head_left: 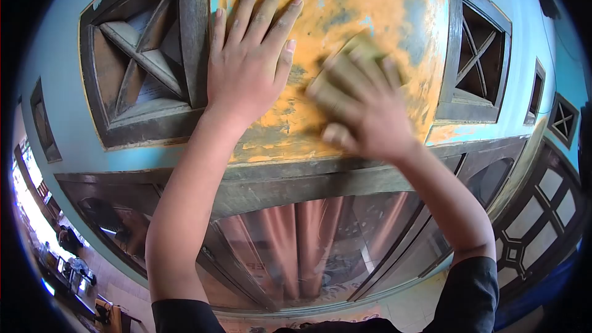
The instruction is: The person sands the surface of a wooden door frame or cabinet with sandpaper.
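My left hand (250, 65) lies flat on the wall panel (336, 6), its fingers spread and pointing up, with nothing in it. The panel is patchy orange over light blue, with grey smudges. To the right, my right hand (377, 114) is smeared by motion. Under its fingers is a yellowish-brown sheet that looks like sandpaper (362, 46), pressed against the panel. The sheet's top edge shows above the fingertips; the rest is covered by the hand.
Dark wooden vents with crossed slats flank the panel, one at left (139, 55) and one at right (478, 55). Below runs a wooden beam (296, 179) over a glass window with a pinkish curtain (302, 246). A panelled door (536, 222) stands at far right.
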Available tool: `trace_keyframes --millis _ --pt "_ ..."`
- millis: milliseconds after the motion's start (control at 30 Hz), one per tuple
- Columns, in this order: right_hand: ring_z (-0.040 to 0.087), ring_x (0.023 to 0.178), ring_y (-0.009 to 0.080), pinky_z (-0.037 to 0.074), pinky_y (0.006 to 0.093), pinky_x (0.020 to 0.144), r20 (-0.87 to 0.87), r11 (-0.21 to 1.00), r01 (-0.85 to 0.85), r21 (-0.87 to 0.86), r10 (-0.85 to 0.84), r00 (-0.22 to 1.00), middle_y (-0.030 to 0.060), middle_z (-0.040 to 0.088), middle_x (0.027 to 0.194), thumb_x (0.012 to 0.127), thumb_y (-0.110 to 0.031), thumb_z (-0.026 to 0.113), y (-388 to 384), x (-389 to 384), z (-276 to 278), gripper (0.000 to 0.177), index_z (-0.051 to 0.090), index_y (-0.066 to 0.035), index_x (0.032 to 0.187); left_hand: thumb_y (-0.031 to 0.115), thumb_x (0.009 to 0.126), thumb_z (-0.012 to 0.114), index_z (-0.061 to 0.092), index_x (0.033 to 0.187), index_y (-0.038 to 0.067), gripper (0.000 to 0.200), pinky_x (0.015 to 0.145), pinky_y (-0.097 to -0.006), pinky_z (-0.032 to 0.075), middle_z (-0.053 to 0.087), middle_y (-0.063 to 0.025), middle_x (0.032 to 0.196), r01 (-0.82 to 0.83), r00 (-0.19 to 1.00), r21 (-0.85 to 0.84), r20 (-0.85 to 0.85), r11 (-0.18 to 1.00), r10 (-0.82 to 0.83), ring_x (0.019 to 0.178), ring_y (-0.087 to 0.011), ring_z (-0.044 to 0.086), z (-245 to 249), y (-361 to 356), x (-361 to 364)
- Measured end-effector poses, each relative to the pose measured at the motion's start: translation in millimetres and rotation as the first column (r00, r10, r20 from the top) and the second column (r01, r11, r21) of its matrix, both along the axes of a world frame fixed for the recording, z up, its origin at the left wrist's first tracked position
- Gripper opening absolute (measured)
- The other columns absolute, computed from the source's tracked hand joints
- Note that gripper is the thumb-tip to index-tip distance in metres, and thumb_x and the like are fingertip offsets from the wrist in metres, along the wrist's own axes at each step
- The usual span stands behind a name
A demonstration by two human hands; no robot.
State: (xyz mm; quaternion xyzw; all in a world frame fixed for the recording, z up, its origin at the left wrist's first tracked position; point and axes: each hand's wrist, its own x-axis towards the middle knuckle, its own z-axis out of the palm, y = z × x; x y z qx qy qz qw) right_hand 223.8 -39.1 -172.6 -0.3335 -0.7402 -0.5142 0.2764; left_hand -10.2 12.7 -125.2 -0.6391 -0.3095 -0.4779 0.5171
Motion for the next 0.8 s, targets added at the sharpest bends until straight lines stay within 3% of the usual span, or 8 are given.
trace_keyframes --millis 100,167,233,300,400,500,667,800 --pt "0.038 0.15 0.0309 0.024 0.0618 0.121 0.257 0.984 -0.128 -0.121 0.155 0.954 0.0029 0.041 0.164 0.098 -0.061 0.053 13 8 -30 0.056 0.053 -0.037 0.149 0.034 0.104 0.048 0.041 0.158 0.03 0.055 0.125 -0.059 0.021 0.035 -0.0017 0.166 0.001 1.0 -0.001 -0.003 1.0 -0.001 0.154 -0.0301 0.029 0 0 0" --pt "0.037 0.152 0.0273 0.026 0.0596 0.122 0.177 0.995 -0.098 -0.028 0.101 0.979 0.0013 0.04 0.165 0.095 -0.046 0.063 6 28 3 0.053 0.056 -0.036 0.147 0.034 0.104 0.048 0.041 0.158 0.029 0.055 0.125 -0.0592 0.021 0.035 -0.002 0.166 -0.004 1.0 -0.004 -0.004 1.0 0.004 0.154 -0.0306 0.029 -1 -1 0" --pt "0.048 0.143 0.0296 0.034 0.0553 0.119 -0.012 0.983 -0.096 0.158 0.099 0.995 0.0038 0.055 0.152 0.091 -0.031 0.072 -1 50 35 0.045 0.065 -0.028 0.136 0.035 0.103 0.048 0.042 0.158 0.029 0.056 0.125 -0.0594 0.021 0.035 -0.0023 0.166 -0.019 1.0 -0.009 -0.006 1.0 0.019 0.154 -0.0313 0.028 -1 -3 0" --pt "0.062 0.125 0.0273 0.046 0.0452 0.107 -0.009 0.934 -0.121 0.337 0.131 0.991 0.0 0.067 0.133 0.091 -0.027 0.074 1 74 59 0.032 0.072 -0.025 0.123 0.035 0.103 0.049 0.043 0.158 0.028 0.056 0.124 -0.0595 0.021 0.035 -0.003 0.166 -0.027 1.0 -0.018 -0.003 0.999 0.027 0.154 -0.0317 0.028 -1 -4 0" --pt "0.066 0.108 0.0192 0.05 0.0345 0.09 -0.08 0.914 -0.04 0.403 0.078 0.994 -0.0061 0.07 0.119 0.087 -0.022 0.076 -16 75 70 0.027 0.074 -0.025 0.114 0.036 0.102 0.051 0.045 0.156 0.026 0.056 0.124 -0.0594 0.021 0.036 -0.0046 0.165 0.02 1.0 -0.028 -0.019 0.999 -0.021 0.154 -0.0318 0.03 0 -6 -1" --pt "0.065 0.098 0.014 0.048 0.0311 0.08 0.084 0.877 -0.137 0.46 0.111 0.99 -0.0094 0.069 0.113 0.082 -0.021 0.075 -17 71 78 0.029 0.074 -0.026 0.111 0.037 0.101 0.051 0.049 0.154 0.021 0.056 0.125 -0.0578 0.021 0.041 -0.0084 0.163 0.18 0.979 -0.04 -0.084 0.983 -0.183 0.153 -0.0343 0.032 -1 -9 -6" --pt "0.058 0.122 0.0177 0.042 0.0439 0.105 0.129 0.901 -0.132 0.414 0.085 0.988 -0.0115 0.069 0.121 0.084 -0.025 0.068 -10 62 74 0.025 0.075 -0.028 0.107 0.04 0.103 0.047 0.054 0.15 0.022 0.051 0.128 -0.0531 0.019 0.046 -0.0076 0.16 0.38 0.836 -0.025 -0.419 0.925 -0.355 0.152 -0.0328 0.035 -16 -25 17" --pt "0.055 0.127 0.0203 0.042 0.0439 0.105 0.113 0.904 -0.171 0.391 0.137 0.984 -0.0132 0.068 0.129 0.083 -0.028 0.067 0 61 70 0.022 0.077 -0.027 0.103 0.042 0.104 0.041 0.056 0.149 0.02 0.052 0.128 -0.052 0.019 0.048 -0.0104 0.158 0.371 0.828 0.175 -0.508 0.912 -0.239 0.152 -0.0344 0.036 -19 -36 53"
